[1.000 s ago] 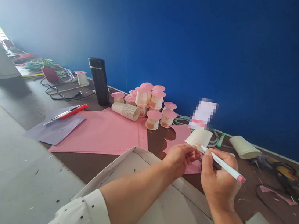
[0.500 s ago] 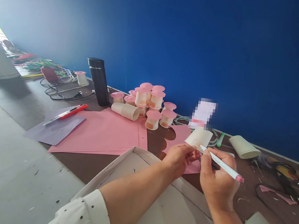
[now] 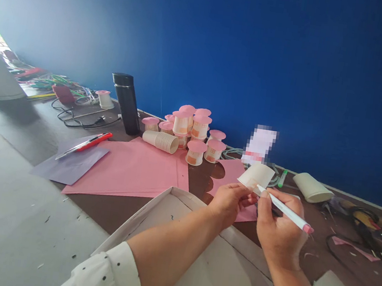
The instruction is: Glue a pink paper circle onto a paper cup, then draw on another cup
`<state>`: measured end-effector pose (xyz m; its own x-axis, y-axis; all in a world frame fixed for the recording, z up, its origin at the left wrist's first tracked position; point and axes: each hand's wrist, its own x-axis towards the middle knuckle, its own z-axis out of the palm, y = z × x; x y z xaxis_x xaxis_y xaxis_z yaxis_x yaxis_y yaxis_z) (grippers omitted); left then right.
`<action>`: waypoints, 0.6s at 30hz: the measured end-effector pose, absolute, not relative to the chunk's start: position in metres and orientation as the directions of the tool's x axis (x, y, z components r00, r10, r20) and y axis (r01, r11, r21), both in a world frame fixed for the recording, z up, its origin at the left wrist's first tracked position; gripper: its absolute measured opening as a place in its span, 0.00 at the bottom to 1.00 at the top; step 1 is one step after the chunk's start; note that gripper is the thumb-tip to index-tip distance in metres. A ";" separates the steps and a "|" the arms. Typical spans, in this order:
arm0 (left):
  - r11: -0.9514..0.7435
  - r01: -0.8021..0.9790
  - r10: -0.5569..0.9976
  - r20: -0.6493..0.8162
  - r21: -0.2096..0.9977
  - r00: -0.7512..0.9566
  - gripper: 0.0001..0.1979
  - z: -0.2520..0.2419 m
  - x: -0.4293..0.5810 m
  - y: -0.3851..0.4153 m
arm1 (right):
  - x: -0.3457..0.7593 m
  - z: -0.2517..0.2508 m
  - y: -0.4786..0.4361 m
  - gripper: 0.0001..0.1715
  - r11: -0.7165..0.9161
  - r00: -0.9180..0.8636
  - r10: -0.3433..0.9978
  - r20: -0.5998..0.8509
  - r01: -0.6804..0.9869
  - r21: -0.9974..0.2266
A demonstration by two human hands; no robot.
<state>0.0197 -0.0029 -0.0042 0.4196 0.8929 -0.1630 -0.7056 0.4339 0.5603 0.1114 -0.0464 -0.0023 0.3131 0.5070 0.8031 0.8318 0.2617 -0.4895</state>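
Observation:
My left hand [image 3: 230,200] is closed on the rim of a white paper cup [image 3: 258,175], which is tilted with its base up. A faint orange-brown mark shows on the cup's side. In my right hand [image 3: 281,222] is a white marker [image 3: 289,212] with a pink end, its tip against the cup near the rim. Behind and to the left stand several upside-down paper cups with pink round tops [image 3: 196,147], stacked in part, with orange drawings on their sides. A nested stack of plain paper cups [image 3: 160,141] lies beside them.
Pink paper sheets [image 3: 127,167] and a purple sheet [image 3: 70,166] with a red utility knife [image 3: 93,142] lie left. A black flask [image 3: 125,105] stands behind. At right are a lying white cup [image 3: 312,187], a green marker [image 3: 282,178] and cables. A cardboard tray [image 3: 165,201] lies under my arms.
The cup has shifted slightly to the right and up in my left hand. My right hand and the marker have moved slightly right. More orange-brown colour shows near the rim.

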 end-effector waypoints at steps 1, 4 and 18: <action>0.432 -0.703 0.893 -0.159 0.565 0.421 0.10 -0.005 0.020 -0.003 | 0.111 -0.002 -0.046 0.08 0.262 0.313 0.508 0.802 0.831 -0.490; 0.433 -0.691 0.891 -0.162 0.578 0.424 0.11 -0.006 0.020 -0.003 | 0.111 -0.002 -0.046 0.08 0.265 0.301 0.502 0.811 0.839 -0.475; 0.424 -0.687 0.896 -0.160 0.591 0.415 0.11 -0.009 0.021 -0.001 | 0.111 -0.002 -0.046 0.09 0.209 0.313 0.493 0.812 0.863 -0.460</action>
